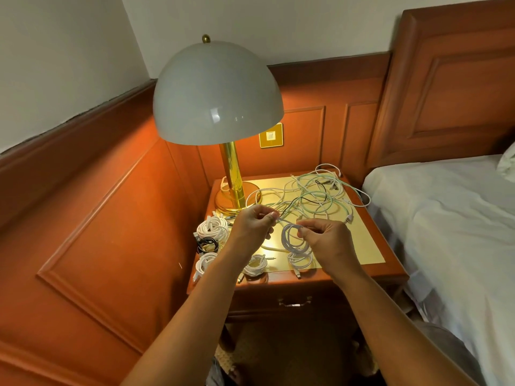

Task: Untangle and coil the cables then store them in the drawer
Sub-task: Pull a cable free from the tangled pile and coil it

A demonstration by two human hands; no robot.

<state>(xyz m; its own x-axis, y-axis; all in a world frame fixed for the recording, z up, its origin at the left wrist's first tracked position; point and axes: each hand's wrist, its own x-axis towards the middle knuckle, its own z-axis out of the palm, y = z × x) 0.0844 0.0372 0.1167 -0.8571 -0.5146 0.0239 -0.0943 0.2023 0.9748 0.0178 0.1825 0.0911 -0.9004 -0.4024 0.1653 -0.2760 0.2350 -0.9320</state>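
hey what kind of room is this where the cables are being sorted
Most likely a bedroom, perhaps in a hotel. A bed with white sheets stands beside a wooden nightstand, which carries a domed lamp, and wood panelling lines the walls.

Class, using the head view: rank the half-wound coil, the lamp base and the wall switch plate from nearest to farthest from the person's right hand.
From the right hand:
1. Half-wound coil, held in its fingers.
2. Lamp base, back left on the nightstand.
3. Wall switch plate, on the panelling behind.
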